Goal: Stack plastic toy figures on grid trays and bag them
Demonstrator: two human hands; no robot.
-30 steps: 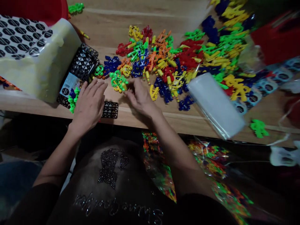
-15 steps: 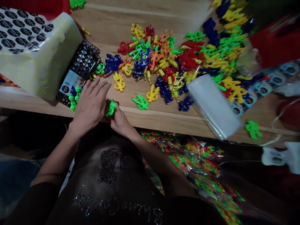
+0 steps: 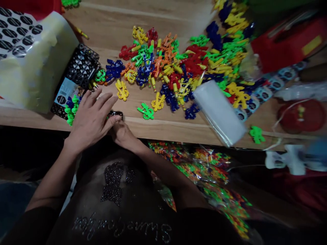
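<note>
My left hand (image 3: 89, 117) is palm down over the table edge, fingers spread, its thumb reaching to my right hand. My right hand (image 3: 124, 132) is closed at a small black perforated plastic piece (image 3: 118, 114), whose upper edge shows between the hands; the rest is hidden. Beside my left hand, green and blue plastic toy figures (image 3: 71, 110) lie on a black plastic grid (image 3: 57, 110) with a light-blue printed card (image 3: 65, 90). More black grids (image 3: 81, 64) are stacked behind. A yellow toy figure (image 3: 122, 90) and a green one (image 3: 146, 111) lie to the right.
A large pile of coloured toy figures (image 3: 166, 64) spreads over the wooden table (image 3: 107, 20). Clear plastic bags (image 3: 219, 112) and a printed card strip (image 3: 268, 90) lie right. Patterned sheet (image 3: 38, 64) covers the left. Filled bags (image 3: 204, 170) sit below the table edge.
The green toy figure seen between my hands is out of sight now. My left thumb has come across to my right hand. The whole view has shifted, with the table's things further left.
</note>
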